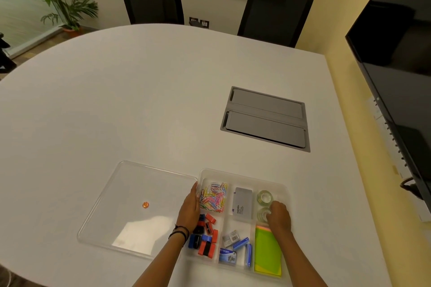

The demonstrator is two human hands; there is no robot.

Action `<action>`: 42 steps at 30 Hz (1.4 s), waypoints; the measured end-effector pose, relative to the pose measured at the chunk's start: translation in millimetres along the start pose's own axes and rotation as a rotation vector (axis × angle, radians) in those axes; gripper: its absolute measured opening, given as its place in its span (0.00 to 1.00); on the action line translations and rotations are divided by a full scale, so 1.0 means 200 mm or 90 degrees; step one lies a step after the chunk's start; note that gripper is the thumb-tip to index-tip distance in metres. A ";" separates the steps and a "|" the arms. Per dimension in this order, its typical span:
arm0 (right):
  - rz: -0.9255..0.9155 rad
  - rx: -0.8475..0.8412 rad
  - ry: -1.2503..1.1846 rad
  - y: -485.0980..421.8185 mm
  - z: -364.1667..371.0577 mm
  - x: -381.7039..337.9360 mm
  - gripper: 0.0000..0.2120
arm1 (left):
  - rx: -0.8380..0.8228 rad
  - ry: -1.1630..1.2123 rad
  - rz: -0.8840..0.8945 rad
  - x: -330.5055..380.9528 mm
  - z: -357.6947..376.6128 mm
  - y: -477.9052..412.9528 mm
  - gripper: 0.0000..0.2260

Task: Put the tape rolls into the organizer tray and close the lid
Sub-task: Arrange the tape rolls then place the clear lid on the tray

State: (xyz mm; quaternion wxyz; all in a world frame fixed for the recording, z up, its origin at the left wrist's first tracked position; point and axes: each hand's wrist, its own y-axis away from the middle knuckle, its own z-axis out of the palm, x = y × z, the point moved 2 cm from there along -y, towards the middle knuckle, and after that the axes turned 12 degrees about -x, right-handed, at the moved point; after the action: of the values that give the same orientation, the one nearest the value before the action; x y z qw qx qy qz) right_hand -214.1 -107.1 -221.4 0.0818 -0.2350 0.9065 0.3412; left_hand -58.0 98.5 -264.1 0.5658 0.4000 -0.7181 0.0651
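Note:
A clear organizer tray [245, 176] lies at the table's near edge. Two clear tape rolls are in its far right compartment: one roll [265, 197] lies flat at the back, and a second roll [262, 213] sits just in front of it. My right hand [278, 218] rests on the second roll with its fingers curled over it. My left hand [190, 208] lies flat against the tray's left wall, fingers together. The clear lid [130, 205] lies flat on the table left of the tray, with a small red sticker [145, 204] on it.
Other compartments hold coloured paper clips [213, 197], a grey box [242, 204], red and blue sharpeners [205, 236], staple boxes [233, 248] and green sticky notes [267, 249]. A grey cable hatch [265, 119] is set in the table beyond. Two black chairs stand at the far side, a black screen at right.

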 end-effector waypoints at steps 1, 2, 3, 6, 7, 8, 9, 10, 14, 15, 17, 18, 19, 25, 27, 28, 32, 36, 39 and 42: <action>0.001 0.007 -0.009 0.00 0.00 0.00 0.08 | -0.001 -0.003 -0.001 0.00 0.00 0.00 0.24; 0.004 0.017 -0.026 0.01 0.01 -0.01 0.08 | -0.002 -0.006 -0.001 0.00 0.00 0.00 0.23; 0.014 0.025 -0.056 0.02 0.01 -0.02 0.08 | -0.002 -0.009 -0.001 0.00 0.00 0.00 0.23; 0.002 0.048 -0.073 0.02 0.02 -0.02 0.15 | -0.002 -0.009 -0.003 -0.01 0.00 0.00 0.22; -0.006 0.055 -0.082 0.02 0.03 -0.02 0.20 | -0.002 -0.008 -0.003 0.00 0.00 0.00 0.21; -0.010 0.062 -0.088 0.02 0.03 -0.02 0.22 | -0.002 -0.005 -0.004 0.00 0.00 0.00 0.21; -0.011 0.068 -0.086 0.02 0.03 -0.01 0.22 | -0.003 -0.004 -0.004 0.00 0.00 0.00 0.21; -0.008 0.069 -0.084 0.02 0.03 -0.01 0.21 | -0.003 -0.006 -0.005 -0.01 0.00 0.00 0.21; -0.002 0.072 -0.104 0.02 0.03 -0.02 0.22 | -0.002 -0.012 -0.005 -0.01 0.00 0.00 0.21; -0.004 0.080 -0.093 0.02 0.03 -0.02 0.23 | -0.003 -0.011 -0.007 -0.01 0.00 0.00 0.21; -0.008 0.077 -0.057 0.02 0.03 -0.02 0.23 | -0.006 -0.006 -0.012 0.00 0.00 0.00 0.21; -0.007 0.078 -0.045 0.02 0.03 -0.02 0.22 | -0.006 -0.004 -0.013 0.00 0.00 0.00 0.21; -0.003 0.078 -0.039 0.02 0.03 -0.03 0.18 | -0.005 -0.001 -0.014 0.00 0.00 0.01 0.22; 0.003 0.057 -0.019 0.03 0.02 -0.03 0.15 | -0.004 0.016 -0.008 0.01 0.00 0.02 0.22; 0.007 0.043 -0.016 0.03 0.02 -0.04 0.06 | -0.006 0.018 -0.010 0.01 0.00 0.02 0.22; 0.004 0.034 -0.021 0.03 0.02 -0.04 0.04 | -0.006 0.013 -0.012 0.01 0.00 0.02 0.22; 0.006 0.006 -0.019 0.04 0.00 -0.03 0.09 | -0.004 -0.003 -0.010 0.01 -0.01 0.01 0.22; -0.011 0.032 -0.019 0.08 0.00 -0.04 0.11 | 0.002 0.002 -0.011 0.01 -0.01 0.01 0.22; -0.083 0.117 -0.075 0.14 -0.02 -0.08 0.15 | 0.004 0.007 -0.006 0.01 -0.01 0.01 0.22; -0.211 0.125 -0.173 0.21 -0.01 -0.16 0.14 | 0.009 -0.004 0.014 0.02 -0.03 0.03 0.22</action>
State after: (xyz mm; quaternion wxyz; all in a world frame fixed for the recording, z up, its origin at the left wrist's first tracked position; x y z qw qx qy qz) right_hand -205.8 -68.9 -185.8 0.2806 -0.3233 0.8650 0.2618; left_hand -57.2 103.5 -255.4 0.5599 0.3961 -0.7238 0.0753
